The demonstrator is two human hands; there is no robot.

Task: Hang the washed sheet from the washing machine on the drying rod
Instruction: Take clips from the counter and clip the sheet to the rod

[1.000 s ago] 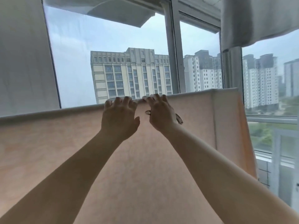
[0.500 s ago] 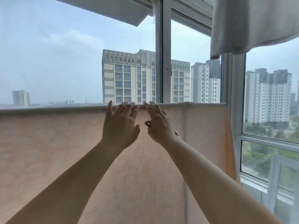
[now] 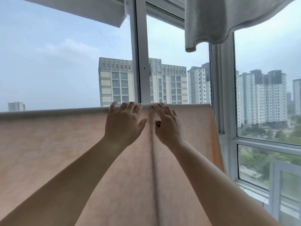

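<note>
A pale peach sheet (image 3: 48,144) hangs draped over a horizontal drying rod (image 3: 57,111) that crosses the frame in front of me; the rod itself is covered by the fold. My left hand (image 3: 123,123) lies flat against the sheet just below the fold, fingers straight and reaching the top edge. My right hand (image 3: 167,124) lies beside it, fingers spread on the cloth near the top. A thin dark vertical line runs down the sheet between my hands. The sheet's right edge hangs near the window frame.
Large windows (image 3: 65,62) with a white upright frame post (image 3: 140,62) stand just behind the rod. A white cloth (image 3: 219,22) hangs from above at the upper right. A lower window rail (image 3: 268,147) is at the right.
My fingers were curled over the top fold a second ago; now both hands lie flat on the cloth. The view has swung left, bringing the sheet's right edge nearer the window frame.
</note>
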